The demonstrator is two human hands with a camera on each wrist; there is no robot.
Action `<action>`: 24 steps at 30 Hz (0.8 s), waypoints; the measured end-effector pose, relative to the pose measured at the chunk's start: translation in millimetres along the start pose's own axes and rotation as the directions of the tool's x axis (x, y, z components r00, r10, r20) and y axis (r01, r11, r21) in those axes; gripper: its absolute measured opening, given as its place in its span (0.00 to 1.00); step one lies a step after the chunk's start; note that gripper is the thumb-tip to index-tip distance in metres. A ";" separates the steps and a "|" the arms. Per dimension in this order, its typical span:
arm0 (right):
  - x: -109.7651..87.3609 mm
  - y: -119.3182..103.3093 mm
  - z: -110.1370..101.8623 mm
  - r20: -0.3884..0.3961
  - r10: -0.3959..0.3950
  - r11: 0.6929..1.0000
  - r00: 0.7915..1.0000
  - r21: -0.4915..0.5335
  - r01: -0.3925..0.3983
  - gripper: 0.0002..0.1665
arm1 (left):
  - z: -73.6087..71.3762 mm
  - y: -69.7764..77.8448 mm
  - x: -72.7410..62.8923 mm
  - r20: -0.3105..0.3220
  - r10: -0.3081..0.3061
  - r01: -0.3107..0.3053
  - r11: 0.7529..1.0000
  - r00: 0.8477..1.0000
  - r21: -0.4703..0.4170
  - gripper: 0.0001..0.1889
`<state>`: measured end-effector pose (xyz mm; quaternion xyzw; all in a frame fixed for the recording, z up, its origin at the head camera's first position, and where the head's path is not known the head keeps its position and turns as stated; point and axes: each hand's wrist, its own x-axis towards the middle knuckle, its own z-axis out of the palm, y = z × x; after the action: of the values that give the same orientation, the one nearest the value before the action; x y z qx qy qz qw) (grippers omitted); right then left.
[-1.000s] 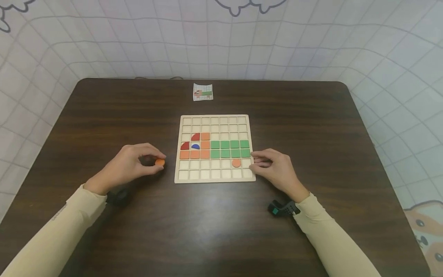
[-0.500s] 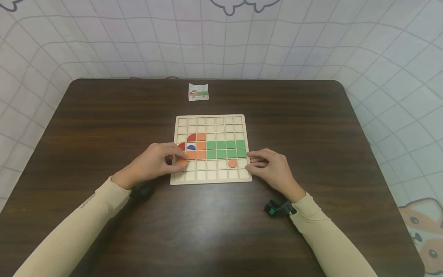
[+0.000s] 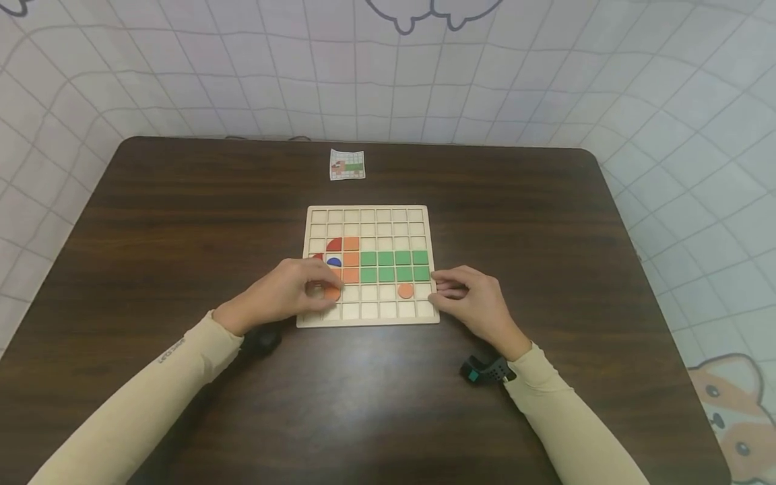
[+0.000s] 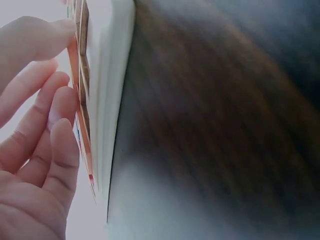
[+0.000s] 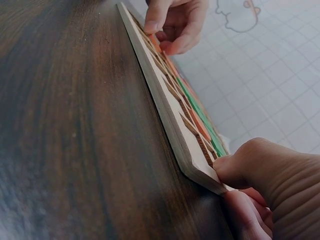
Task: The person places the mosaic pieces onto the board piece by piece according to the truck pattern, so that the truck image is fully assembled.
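A square wooden grid board (image 3: 382, 217) lies on the table in the head view. My left hand (image 3: 285, 289) reaches over its left side, pinching an orange round piece (image 3: 331, 294) between thumb and fingers, low over the second column. Some orange and red pieces lie hidden under that hand. My right hand (image 3: 475, 300) grips the board's right edge; the right wrist view shows its thumb on top of the rim. Another orange round piece (image 3: 405, 291) sits in a cell below two rows of green squares (image 3: 394, 266). Orange squares (image 3: 351, 259), a red quarter-circle (image 3: 335, 244) and a blue half-circle (image 3: 334, 262) fill cells at left.
Behind the board, a small printed card (image 3: 347, 165) with a coloured grid picture lies on the dark wooden table (image 3: 497, 195). A patterned wall covering (image 3: 376, 87) borders the table's far side. Dark straps (image 3: 485, 370) sit at both wrists.
My left hand has carried the orange round piece rightward from the bare table to the board's lower left cells. The right hand stays on the board's right edge. The head view has shifted slightly.
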<state>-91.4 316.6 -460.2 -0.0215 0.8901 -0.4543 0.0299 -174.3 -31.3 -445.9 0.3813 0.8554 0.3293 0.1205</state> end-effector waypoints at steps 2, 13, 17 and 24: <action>-1.1 2.0 -1.0 -0.006 0.007 1.000 1.000 -0.005 -0.007 0.20 | 0.9 0.4 0.1 -0.009 -0.001 0.001 1.000 1.000 0.006 0.13; -2.7 14.0 -2.6 0.020 0.018 1.000 1.000 0.014 -0.018 0.22 | -14.6 -19.4 -29.3 -0.115 -0.158 0.158 0.987 0.981 -0.011 0.12; -2.6 20.8 -6.8 0.028 0.037 0.999 0.999 0.030 -0.038 0.22 | -21.6 -28.2 -38.3 -0.158 -0.214 0.219 0.976 0.964 0.016 0.13; -1.9 30.8 -13.1 0.011 0.076 0.996 0.997 0.048 -0.076 0.22 | -31.3 -36.2 -46.7 -0.229 -0.199 0.220 0.973 0.953 0.068 0.10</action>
<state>-90.8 345.3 -477.5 0.0109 0.8790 -0.4739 0.0519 -177.6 -98.1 -448.2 0.2545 0.9135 0.3148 0.0411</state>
